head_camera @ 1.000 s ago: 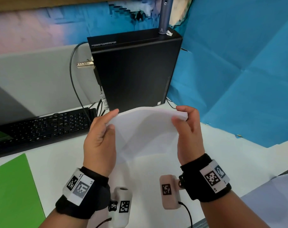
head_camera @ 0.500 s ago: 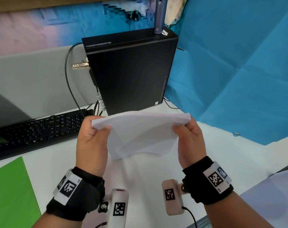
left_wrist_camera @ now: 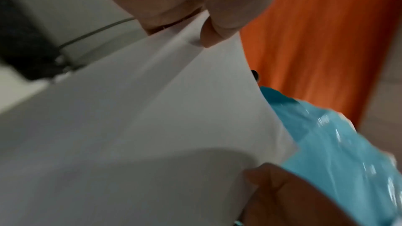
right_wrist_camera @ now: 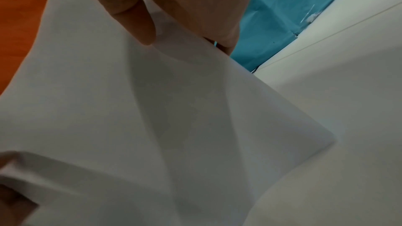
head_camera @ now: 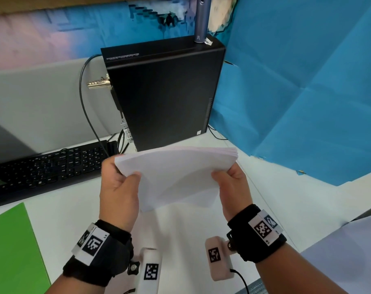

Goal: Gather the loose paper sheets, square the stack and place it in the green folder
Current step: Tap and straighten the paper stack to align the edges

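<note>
**Paper stack held up, both hands**

My left hand and right hand each pinch a side of the paper stack, lifted above the white desk. Green folder lies near-left. Keyboard, black computer tower behind.

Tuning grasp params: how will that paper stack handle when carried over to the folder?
Likely floppy: the paper stack sags between the left hand and the right hand. Probably light, since pinches at the corners carry it. Sheets may slip apart; the top edge shows slightly fanned layers.
</note>
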